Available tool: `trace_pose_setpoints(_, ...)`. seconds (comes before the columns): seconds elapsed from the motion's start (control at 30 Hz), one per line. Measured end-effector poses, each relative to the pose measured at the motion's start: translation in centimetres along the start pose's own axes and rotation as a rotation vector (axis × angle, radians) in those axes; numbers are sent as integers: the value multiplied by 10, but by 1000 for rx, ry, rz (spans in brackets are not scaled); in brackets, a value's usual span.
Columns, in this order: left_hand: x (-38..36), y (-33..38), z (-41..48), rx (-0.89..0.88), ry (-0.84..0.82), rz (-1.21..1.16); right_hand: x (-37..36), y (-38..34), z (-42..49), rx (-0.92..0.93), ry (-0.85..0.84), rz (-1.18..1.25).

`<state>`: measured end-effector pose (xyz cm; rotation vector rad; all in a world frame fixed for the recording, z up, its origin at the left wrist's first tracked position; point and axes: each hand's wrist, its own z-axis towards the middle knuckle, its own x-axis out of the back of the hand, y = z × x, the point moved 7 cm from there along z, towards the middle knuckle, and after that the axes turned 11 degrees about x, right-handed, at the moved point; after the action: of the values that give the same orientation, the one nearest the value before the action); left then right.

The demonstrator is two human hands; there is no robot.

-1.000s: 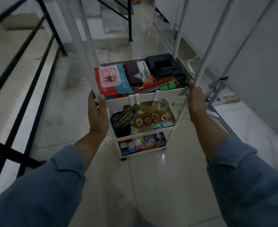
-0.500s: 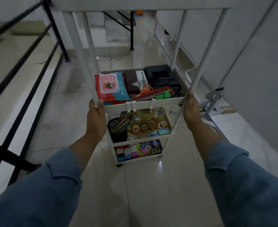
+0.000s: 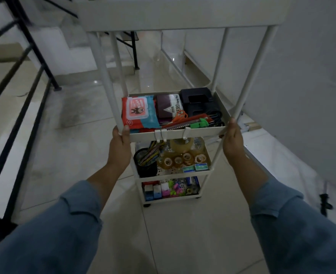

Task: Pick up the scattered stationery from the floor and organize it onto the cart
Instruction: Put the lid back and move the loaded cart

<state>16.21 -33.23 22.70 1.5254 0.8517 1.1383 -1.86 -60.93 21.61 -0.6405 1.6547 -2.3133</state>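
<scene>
**On the floor (image 3: 183, 234), a loaded cart (image 3: 175, 133)**

In the head view, the left grip (image 3: 119, 147) clasps the cart's near left post (image 3: 107, 86) and the right grip (image 3: 232, 143) clasps the near right post (image 3: 250, 80). Stationery fills the trays: wipes (image 3: 139, 111), then tape rolls (image 3: 181, 160), then small boxes (image 3: 157, 191).

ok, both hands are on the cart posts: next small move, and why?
Probably roll the cart a little forward along the floor. The left hand and right hand each grip a near post, the three lower shelves look filled, and no loose stationery shows around it.
</scene>
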Motion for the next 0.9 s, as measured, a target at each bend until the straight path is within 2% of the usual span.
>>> trace_pose_setpoints(0.5,-118,32,-22,-52,-413,-30,137,9,-57,-37,337,-58)
trace_pose_setpoints(0.9,-207,50,-63,-77,-635,-13,232,27,-91,-64,495,-160)
